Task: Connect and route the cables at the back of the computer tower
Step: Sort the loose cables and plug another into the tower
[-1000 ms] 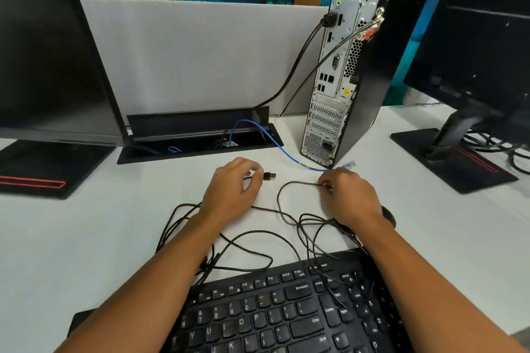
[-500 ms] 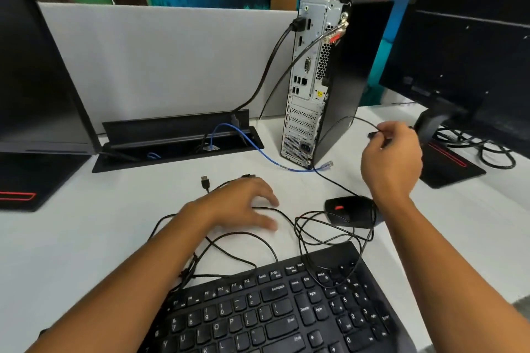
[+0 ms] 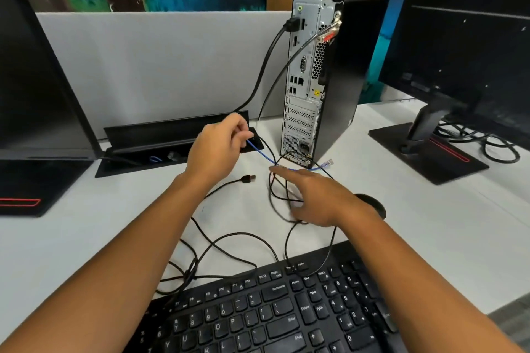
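The computer tower (image 3: 304, 80) stands upright with its rear panel facing me; a thick black cable (image 3: 268, 66) and a thinner one are plugged in near its top. My left hand (image 3: 218, 149) is raised in front of the desk cable tray (image 3: 160, 135) and pinches a thin black cable (image 3: 265, 146) beside the blue network cable (image 3: 258, 150). The blue cable's clear plug (image 3: 328, 164) lies loose at the tower's base. A black USB plug (image 3: 249, 178) lies free on the desk. My right hand (image 3: 315, 198) rests with straight fingers on the tangle of black cables (image 3: 279, 195).
A black keyboard (image 3: 272, 309) fills the near edge, with cable loops (image 3: 229, 241) lying ahead of it. A black mouse (image 3: 374, 206) sits partly hidden behind my right wrist. Monitors stand at the left (image 3: 34, 80) and right (image 3: 459, 51). A grey partition (image 3: 157, 66) closes the back.
My left hand rose from the desk toward the cable tray and now pinches a thin black cable. My right hand dropped from beside the tower onto the cable tangle.
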### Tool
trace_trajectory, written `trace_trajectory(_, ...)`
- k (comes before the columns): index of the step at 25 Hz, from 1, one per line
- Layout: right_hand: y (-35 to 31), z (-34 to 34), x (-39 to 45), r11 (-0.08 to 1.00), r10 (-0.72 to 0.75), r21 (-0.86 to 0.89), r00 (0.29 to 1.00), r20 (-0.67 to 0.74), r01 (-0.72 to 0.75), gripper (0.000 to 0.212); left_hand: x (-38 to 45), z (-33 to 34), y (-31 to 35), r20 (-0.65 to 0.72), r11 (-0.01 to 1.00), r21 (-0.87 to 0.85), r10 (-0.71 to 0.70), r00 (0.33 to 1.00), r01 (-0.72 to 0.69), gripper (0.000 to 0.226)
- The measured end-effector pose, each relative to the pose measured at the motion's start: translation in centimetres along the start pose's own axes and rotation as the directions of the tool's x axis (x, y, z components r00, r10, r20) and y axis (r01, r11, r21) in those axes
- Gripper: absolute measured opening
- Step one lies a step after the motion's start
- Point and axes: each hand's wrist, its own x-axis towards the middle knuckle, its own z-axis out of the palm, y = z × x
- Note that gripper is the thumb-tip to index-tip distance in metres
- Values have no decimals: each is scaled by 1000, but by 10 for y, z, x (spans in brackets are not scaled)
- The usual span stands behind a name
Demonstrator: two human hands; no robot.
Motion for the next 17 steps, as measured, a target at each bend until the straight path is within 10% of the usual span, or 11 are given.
trace_trajectory(8,54,11,-18,917,252,378,918,-307,-126,44,-1,-1,-30,-116,978,-2,-207,972,208,13)
trace_trajectory(12,34,2,-16,608,383,793,885,-265,-26,7,-13,25,-20,89,990,-1,-142,986,143,9)
trace_trajectory(17,5,-29,-9,576,380,811,845,-377,103,9,-16,27,12,-55,967,-42,248,967,-251,31)
